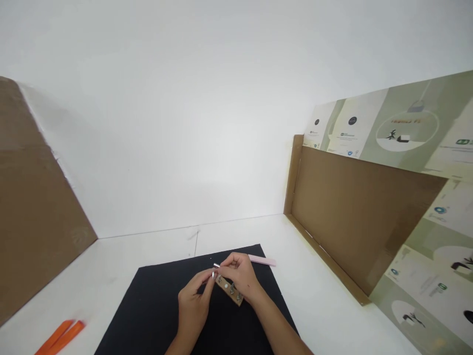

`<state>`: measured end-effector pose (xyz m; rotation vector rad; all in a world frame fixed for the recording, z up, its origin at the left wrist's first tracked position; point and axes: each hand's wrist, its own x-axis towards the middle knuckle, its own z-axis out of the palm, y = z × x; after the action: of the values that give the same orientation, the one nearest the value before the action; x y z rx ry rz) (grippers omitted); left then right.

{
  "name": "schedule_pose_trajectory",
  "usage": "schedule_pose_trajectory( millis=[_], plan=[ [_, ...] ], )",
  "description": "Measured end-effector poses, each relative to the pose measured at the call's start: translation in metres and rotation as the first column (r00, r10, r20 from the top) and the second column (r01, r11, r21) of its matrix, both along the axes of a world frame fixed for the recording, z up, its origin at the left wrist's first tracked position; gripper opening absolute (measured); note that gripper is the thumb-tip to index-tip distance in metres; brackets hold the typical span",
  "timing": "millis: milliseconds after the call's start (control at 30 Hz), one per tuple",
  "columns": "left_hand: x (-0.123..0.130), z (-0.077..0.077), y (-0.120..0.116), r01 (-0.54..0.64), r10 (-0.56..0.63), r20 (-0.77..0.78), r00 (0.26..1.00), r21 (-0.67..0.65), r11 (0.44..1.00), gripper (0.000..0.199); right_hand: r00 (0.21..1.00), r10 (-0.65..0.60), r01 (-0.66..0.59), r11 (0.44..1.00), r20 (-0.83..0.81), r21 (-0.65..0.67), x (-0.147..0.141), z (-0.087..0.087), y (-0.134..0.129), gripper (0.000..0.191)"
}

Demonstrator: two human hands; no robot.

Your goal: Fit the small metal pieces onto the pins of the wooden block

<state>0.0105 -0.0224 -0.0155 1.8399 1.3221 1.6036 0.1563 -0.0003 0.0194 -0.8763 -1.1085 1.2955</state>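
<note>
A narrow wooden strip (224, 283) fitted with metal bolts (232, 289) lies over the middle of a black mat (148, 305), held above the surface between both hands. Its long axis runs diagonally, from the fingertips at the upper left down to a free end at the lower right, on the person's right side. A short metal pin (216, 265) projects near the upper end.

The left hand (192, 304) is at the left of the strip, its fingers pressed together at the upper end. The right hand (237, 275) lies closer along the strip and covers its upper part, with the fingers closed around the pin. Whether the pin is pinched by the right hand alone cannot be determined.

The fingers hide the upper end of the strip and the base of the pin. A pink strip (261, 260) lies beyond the right hand, partly hidden. Two orange plastic tools (61, 337) lie on the white table (111, 281) at lower left, cut off by the frame.
</note>
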Motion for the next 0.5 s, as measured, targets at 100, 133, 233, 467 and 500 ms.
schedule_pose_trajectory(
  millis=[100, 133, 233, 467, 500],
  plan=[
    [-0.0006, 0.0012, -0.0010, 0.001, 0.000, -0.011, 1.000, 0.024, 1.000, 0.022, 1.000, 0.010, -0.010, 1.000, -0.004, -0.009, 0.0005, 0.0012, -0.0010, 0.023],
    [-0.0013, 0.0014, -0.0010, -0.007, 0.007, -0.009, 1.000, 0.029, 1.000, 0.022, 0.999, 0.035, -0.035, 0.999, -0.007, -0.010, 0.0007, 0.0013, -0.0019, 0.024],
    [-0.0039, 0.0004, 0.0005, -0.026, 0.026, 0.005, 1.000, 0.050, 0.998, 0.021, 0.991, 0.129, -0.129, 0.992, -0.026, 0.011, 0.0015, 0.0006, -0.0052, 0.026],
    [-0.0076, -0.0048, 0.0042, -0.029, 0.029, 0.006, 1.000, 0.067, 0.997, 0.020, 0.974, 0.216, -0.213, 0.975, -0.062, 0.059, 0.0023, -0.0016, -0.0063, 0.025],
    [-0.0074, -0.0045, 0.0040, -0.024, 0.024, 0.001, 1.000, 0.071, 0.997, 0.020, 0.981, 0.184, -0.182, 0.982, -0.054, 0.051, 0.0017, -0.0015, -0.0057, 0.025]
  ],
)
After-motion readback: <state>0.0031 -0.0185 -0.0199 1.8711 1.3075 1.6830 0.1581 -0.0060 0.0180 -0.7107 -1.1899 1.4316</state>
